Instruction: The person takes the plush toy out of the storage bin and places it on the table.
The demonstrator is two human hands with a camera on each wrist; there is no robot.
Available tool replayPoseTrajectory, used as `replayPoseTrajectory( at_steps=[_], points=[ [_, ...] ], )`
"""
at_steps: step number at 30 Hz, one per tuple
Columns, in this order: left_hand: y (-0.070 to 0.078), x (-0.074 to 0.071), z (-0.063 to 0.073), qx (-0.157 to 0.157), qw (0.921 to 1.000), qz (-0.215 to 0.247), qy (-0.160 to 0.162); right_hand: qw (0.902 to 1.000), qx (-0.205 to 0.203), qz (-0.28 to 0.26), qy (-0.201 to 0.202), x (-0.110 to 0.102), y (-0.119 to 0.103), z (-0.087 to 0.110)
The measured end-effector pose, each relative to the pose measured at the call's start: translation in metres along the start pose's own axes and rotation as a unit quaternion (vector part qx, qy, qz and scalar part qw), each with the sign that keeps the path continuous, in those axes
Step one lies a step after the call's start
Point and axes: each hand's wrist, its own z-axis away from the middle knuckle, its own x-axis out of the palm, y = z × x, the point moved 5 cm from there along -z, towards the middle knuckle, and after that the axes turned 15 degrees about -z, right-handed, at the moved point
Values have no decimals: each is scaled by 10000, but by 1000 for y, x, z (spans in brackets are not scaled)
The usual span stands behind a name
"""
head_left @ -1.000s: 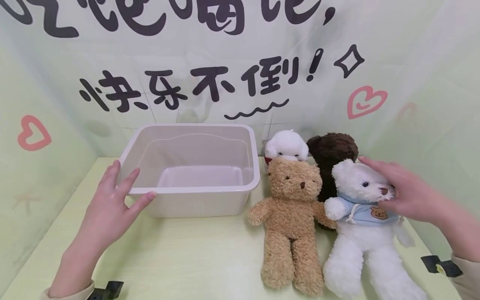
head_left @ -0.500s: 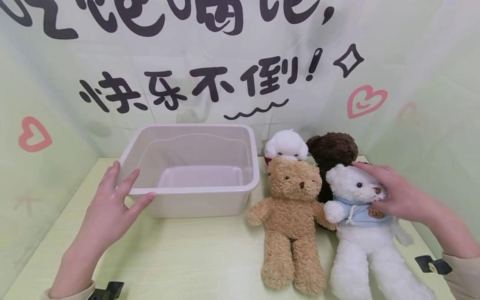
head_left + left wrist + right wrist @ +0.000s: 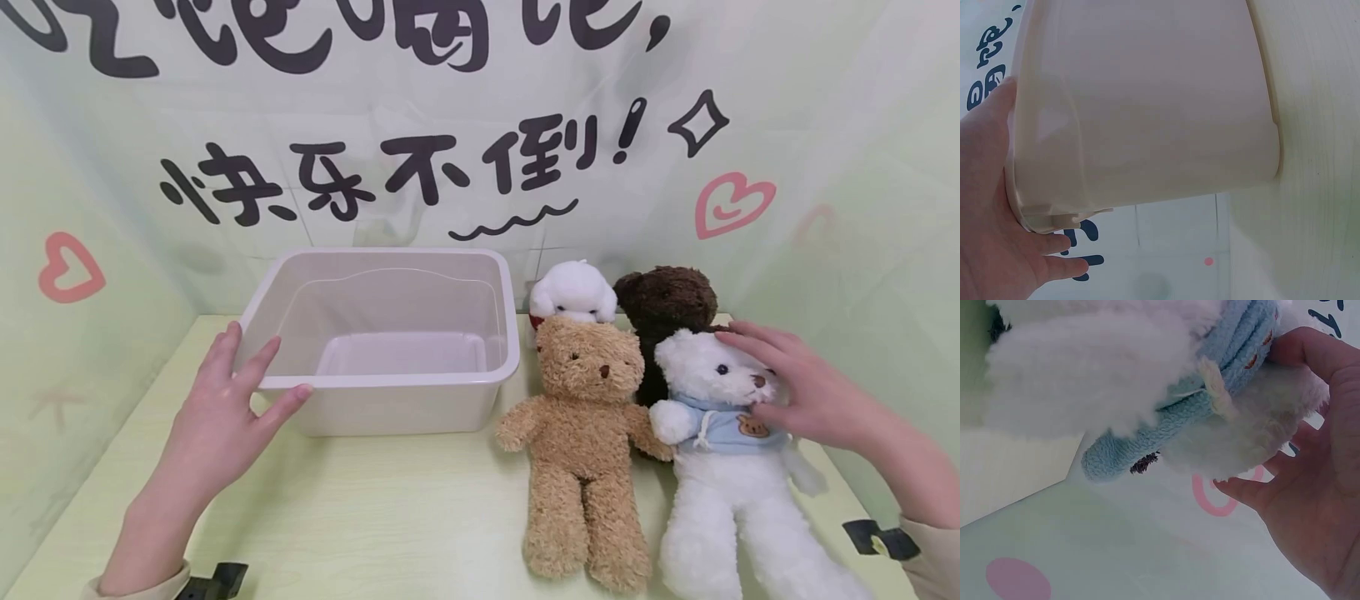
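Observation:
My left hand [image 3: 225,408] rests at the front left corner of a pale plastic bin [image 3: 405,408], fingers spread along its rim. In the left wrist view that hand [image 3: 997,206] lies against the rim beside the bin's wall [image 3: 1160,106]. My right hand [image 3: 817,387] holds a white teddy bear [image 3: 727,492] in a light blue hoodie by the head. Its thumb lies by the bear's chin and its fingers reach behind the head. From the right wrist, the hand [image 3: 1310,444] curves round the white fur, above the blue hoodie [image 3: 1197,394].
A tan teddy bear [image 3: 585,450] lies left of the white one. Behind them are a white plush toy [image 3: 573,287] and a dark brown bear [image 3: 671,300], both partly hidden. The wooden table [image 3: 390,517] meets a printed cloth [image 3: 405,100] at the back.
The white teddy bear's head has shifted slightly left and its legs have swung right, with my right hand on it. My left hand and the bin have stayed put.

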Motion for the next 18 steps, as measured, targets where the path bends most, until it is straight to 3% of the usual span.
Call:
replayPoseTrajectory(
  at_steps=[8, 18],
  points=[
    [0, -1, -1, 1, 10000, -27, 11, 9999, 84, -46, 82, -3, -1, 5],
    [1, -1, -1, -5, 10000, -92, -23, 9992, 286, -200, -198, -3, 1, 10]
  ],
)
